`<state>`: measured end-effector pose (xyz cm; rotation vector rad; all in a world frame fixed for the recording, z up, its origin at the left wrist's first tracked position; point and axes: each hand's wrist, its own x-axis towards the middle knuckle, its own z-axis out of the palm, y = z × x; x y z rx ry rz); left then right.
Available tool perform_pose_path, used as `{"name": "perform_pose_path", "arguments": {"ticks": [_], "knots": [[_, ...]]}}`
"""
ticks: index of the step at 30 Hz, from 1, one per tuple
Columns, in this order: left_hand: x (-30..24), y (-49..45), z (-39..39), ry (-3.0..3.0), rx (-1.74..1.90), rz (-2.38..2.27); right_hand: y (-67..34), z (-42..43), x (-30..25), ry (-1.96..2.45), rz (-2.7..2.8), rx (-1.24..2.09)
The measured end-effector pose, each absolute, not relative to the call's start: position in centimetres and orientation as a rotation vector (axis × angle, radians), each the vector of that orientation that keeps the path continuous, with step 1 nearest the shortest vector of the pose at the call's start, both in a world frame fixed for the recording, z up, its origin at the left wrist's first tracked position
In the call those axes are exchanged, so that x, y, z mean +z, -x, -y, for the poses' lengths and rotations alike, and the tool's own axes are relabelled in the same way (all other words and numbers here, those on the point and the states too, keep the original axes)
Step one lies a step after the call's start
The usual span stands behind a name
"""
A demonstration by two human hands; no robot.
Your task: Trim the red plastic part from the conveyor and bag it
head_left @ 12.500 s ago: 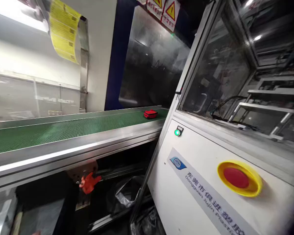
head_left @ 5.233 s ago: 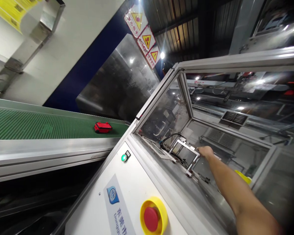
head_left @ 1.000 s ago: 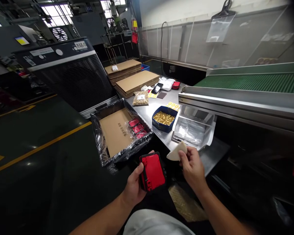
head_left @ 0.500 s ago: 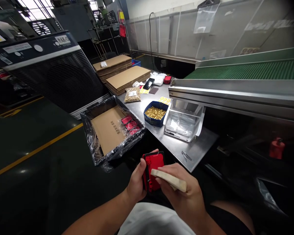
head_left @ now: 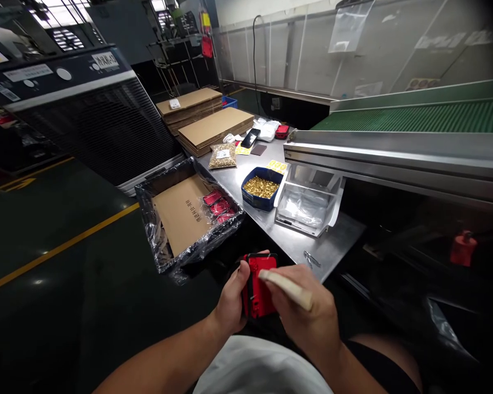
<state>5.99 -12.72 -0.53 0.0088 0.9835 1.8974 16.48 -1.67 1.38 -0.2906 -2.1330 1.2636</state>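
Note:
My left hand (head_left: pixel 230 298) grips a red plastic case with a black edge (head_left: pixel 258 287), held upright over my lap. My right hand (head_left: pixel 308 317) is closed on a pale beige flat piece (head_left: pixel 286 288), whose tip rests against the top of the red case. Both hands are low in the middle of the view, just in front of the steel table's near corner (head_left: pixel 332 249).
A plastic-lined box (head_left: pixel 181 216) with a cardboard sheet and red cases sits left. On the table: a blue bin of brass parts (head_left: pixel 261 187), a clear tray (head_left: pixel 308 203), a bag of brass parts (head_left: pixel 222 156), a phone (head_left: pixel 252 137), flat cardboard stacks (head_left: pixel 213 126). The green conveyor (head_left: pixel 414 117) runs right.
Earlier I was reaching into the machine by the conveyor. Within the last second my right hand has brought the beige piece down from beside the red case onto its top.

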Motion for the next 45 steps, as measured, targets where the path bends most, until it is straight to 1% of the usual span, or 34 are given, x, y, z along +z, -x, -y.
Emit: {"name": "perform_pose_path", "arguments": {"ticks": [4, 6, 9, 13, 15, 17, 20, 24, 28, 30, 31, 36, 39, 43, 44, 45], "knots": [[-0.5, -5.8, 12.6, 0.044, 1.849, -0.980, -15.8, 1.6, 1.3, 0.281, 2.141, 1.258], [-0.4, -5.7, 12.4, 0.072, 1.831, -0.918, -15.6, 1.1, 1.3, 0.350, 2.093, 1.233], [-0.2, -5.6, 12.3, 0.087, 1.812, -0.775, -16.1, 0.1, 1.2, 0.719, 1.876, 1.193], [-0.1, -5.5, 12.4, 0.135, 1.768, -0.678, -17.7, -1.3, -0.3, 1.187, 1.722, 1.318], [-0.1, -5.4, 12.4, 0.154, 1.770, -0.634, -18.3, -2.1, -1.8, 1.318, 1.740, 1.367], [-0.1, -5.3, 12.3, 0.160, 1.766, -0.588, -18.6, -3.2, -3.6, 1.361, 1.791, 1.341], [-0.2, -5.3, 12.3, 0.174, 1.762, -0.577, -18.3, -5.3, -6.1, 1.305, 1.943, 1.145], [-0.2, -5.1, 12.6, 0.172, 1.755, -0.604, -16.4, -8.1, -7.9, 1.189, 2.283, 0.718], [-0.1, -4.9, 13.0, 0.154, 1.771, -0.632, -13.4, -9.7, -8.5, 0.871, 2.721, 0.193], [0.0, -4.9, 13.2, 0.158, 1.797, -0.663, -11.9, -9.9, -9.0, 0.738, 2.863, 0.032], [0.1, -4.9, 13.2, 0.162, 1.812, -0.676, -11.3, -9.8, -9.4, 0.712, 2.901, 0.003], [0.4, -4.8, 13.6, 0.156, 1.870, -0.721, -9.8, -9.3, -11.8, 0.648, 2.962, 0.058], [0.3, -4.7, 13.9, 0.134, 1.872, -0.712, -9.9, -9.2, -12.1, 0.680, 2.941, 0.132], [-0.3, -4.5, 14.3, 0.087, 1.855, -0.661, -10.2, -8.4, -10.4, 0.764, 2.852, 0.277], [-0.5, -4.5, 14.3, 0.068, 1.847, -0.658, -10.4, -7.7, -9.6, 0.786, 2.816, 0.350], [-0.6, -4.4, 14.4, 0.049, 1.838, -0.669, -10.7, -6.9, -8.5, 0.815, 2.757, 0.505]]}}
